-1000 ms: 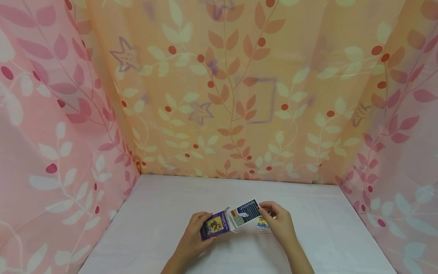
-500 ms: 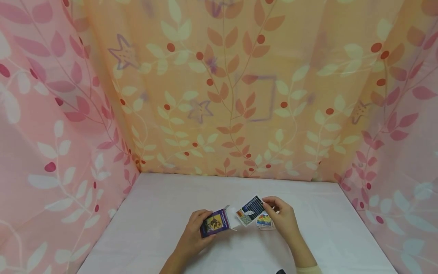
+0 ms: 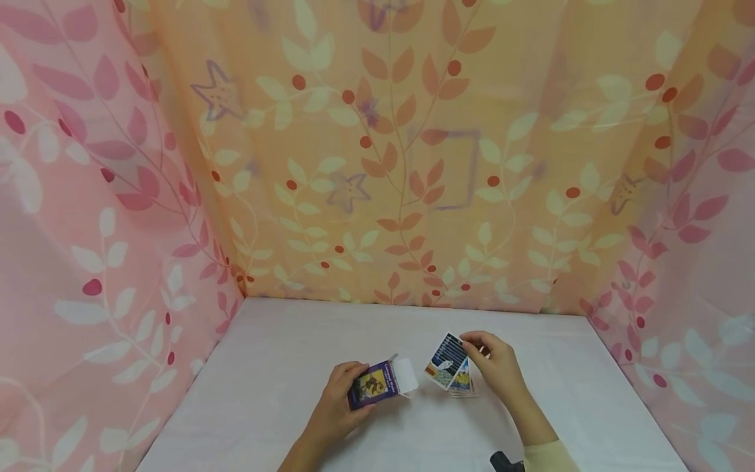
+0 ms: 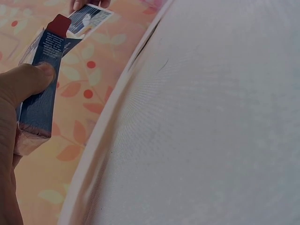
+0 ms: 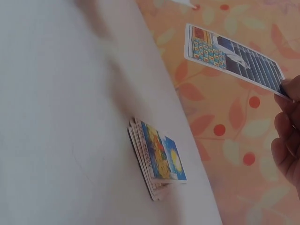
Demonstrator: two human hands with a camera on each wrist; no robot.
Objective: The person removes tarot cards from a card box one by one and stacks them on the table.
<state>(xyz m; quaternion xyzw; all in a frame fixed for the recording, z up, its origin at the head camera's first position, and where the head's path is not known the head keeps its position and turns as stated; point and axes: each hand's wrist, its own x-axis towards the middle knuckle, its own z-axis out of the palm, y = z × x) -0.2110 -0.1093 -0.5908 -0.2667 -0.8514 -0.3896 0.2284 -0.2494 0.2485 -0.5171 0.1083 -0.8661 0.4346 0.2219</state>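
We grip the box [image 3: 373, 385] in our left hand [image 3: 337, 408], pinch 1 card [image 3: 446, 360] in our right hand [image 3: 499, 370] above the card stack [image 5: 161, 154], seemingly mid-transfer, and likely need to lower it squarely next.

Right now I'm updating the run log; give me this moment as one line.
left grip: holding open purple box | right grip: pinching dark card, clear of box | card stack: on white table
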